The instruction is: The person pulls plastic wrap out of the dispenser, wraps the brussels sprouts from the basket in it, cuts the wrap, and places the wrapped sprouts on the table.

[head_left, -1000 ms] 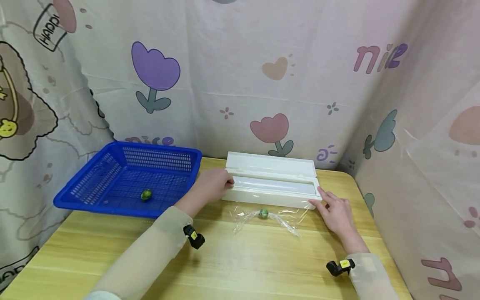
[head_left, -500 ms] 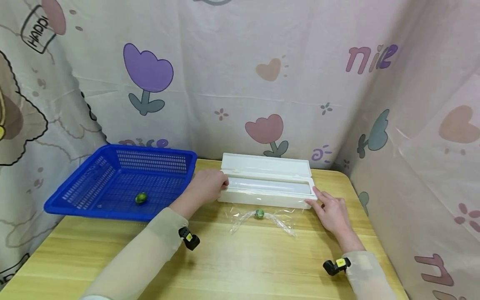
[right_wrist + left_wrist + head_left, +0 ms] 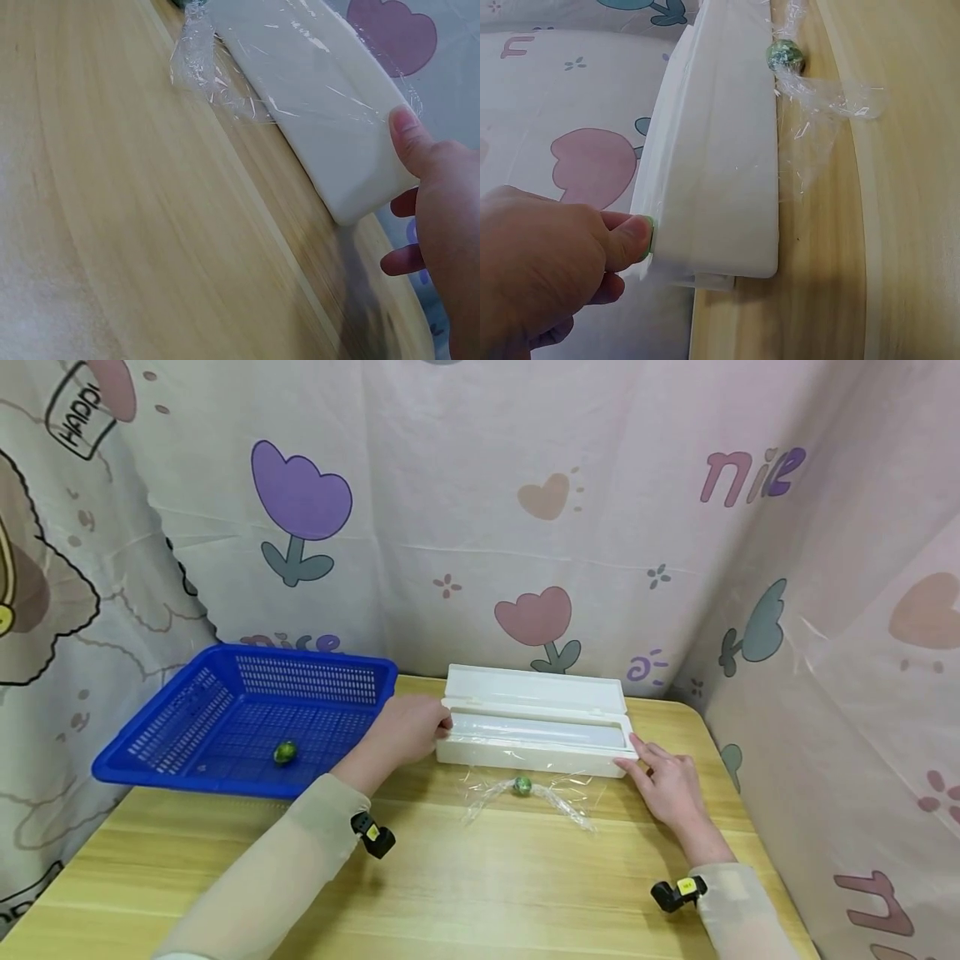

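A white cling film dispenser box stands at the back of the table with its lid up and a film roll inside. At its left end my left hand pinches a small green piece, apparently a slide cutter, mostly hidden by the thumb. My right hand holds the right end, thumb on the front and fingers around the corner. Clear film drapes over the front onto the table. A small green ball-like item lies there with twisted film at both sides.
A blue mesh basket stands at the left, close to the left forearm, with another small green item inside. Patterned curtains enclose the back and sides of the wooden table.
The head view has shifted slightly. Both hands keep their places at the ends of the box, and the box, film and basket show no clear movement.
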Motion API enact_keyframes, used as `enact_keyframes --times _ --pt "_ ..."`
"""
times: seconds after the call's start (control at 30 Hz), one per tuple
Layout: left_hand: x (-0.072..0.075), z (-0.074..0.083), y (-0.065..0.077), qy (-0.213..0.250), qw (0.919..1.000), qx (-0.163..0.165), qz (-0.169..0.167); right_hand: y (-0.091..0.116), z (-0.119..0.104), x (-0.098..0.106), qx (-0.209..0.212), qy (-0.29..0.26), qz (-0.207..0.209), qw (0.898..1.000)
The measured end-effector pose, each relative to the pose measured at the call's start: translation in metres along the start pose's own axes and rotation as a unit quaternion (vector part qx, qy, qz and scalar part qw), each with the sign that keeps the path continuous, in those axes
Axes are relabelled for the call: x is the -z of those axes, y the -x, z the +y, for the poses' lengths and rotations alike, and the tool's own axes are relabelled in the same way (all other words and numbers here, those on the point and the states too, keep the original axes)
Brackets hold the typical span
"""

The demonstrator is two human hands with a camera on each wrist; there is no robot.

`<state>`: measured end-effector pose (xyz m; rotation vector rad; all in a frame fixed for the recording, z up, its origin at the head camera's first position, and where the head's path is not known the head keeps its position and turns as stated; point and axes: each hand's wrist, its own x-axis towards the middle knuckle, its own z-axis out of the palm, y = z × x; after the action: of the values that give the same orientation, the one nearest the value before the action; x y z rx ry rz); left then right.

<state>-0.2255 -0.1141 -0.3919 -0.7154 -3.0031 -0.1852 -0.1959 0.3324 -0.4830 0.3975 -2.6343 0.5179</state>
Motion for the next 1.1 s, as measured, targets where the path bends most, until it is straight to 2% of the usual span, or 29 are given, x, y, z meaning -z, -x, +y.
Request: enact_keyframes --times 0.27,0.4,0.6,0.77,1.1 --pt "-0.003 -0.001 0.001 0.015 0.9998 0.01 0.014 0.0 -0.001 0.002 0.009 -0.004 0.01 1.0" --pt "-0.003 -0.001 0.003 0.021 0.9995 0.002 0.021 0.0 -0.002 0.002 -0.006 -0.015 0.009 1.0" --pt "-0.007 0.001 0.006 0.032 0.9991 0.0 0.027 0.0 -0.009 0.003 -0.034 -0.053 0.011 0.998" --pt "-0.013 0.002 0.005 0.059 0.9975 -0.007 0.039 -0.002 -0.017 0.005 -0.031 -0.086 0.02 0.996" --pt "-0.022 0.003 0.003 0.063 0.9967 -0.014 0.05 -0.002 -0.024 0.003 -0.022 -0.133 0.017 0.991"
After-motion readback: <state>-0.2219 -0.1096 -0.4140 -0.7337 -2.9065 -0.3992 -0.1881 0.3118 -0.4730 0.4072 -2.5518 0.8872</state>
